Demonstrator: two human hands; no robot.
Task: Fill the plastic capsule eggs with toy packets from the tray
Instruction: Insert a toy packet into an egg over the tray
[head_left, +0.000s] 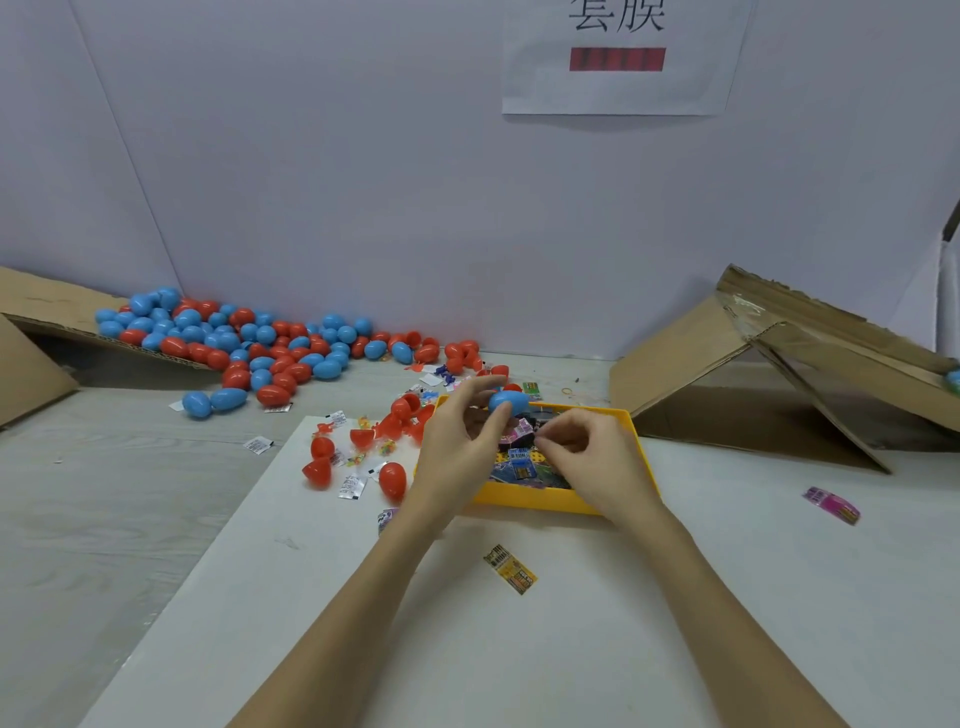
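A yellow tray of toy packets sits at the table's middle. My left hand holds a blue capsule egg at its fingertips over the tray's far left corner. My right hand hovers over the tray with fingers curled, fingertips pinched together near a small dark packet; whether it grips it is unclear. Red egg halves and whole red eggs lie just left of the tray among small white packets.
A big pile of blue and red eggs lies at the back left on a cardboard flap. A tilted cardboard box stands at the right. Loose packets lie in front, a yellow one and a pink one.
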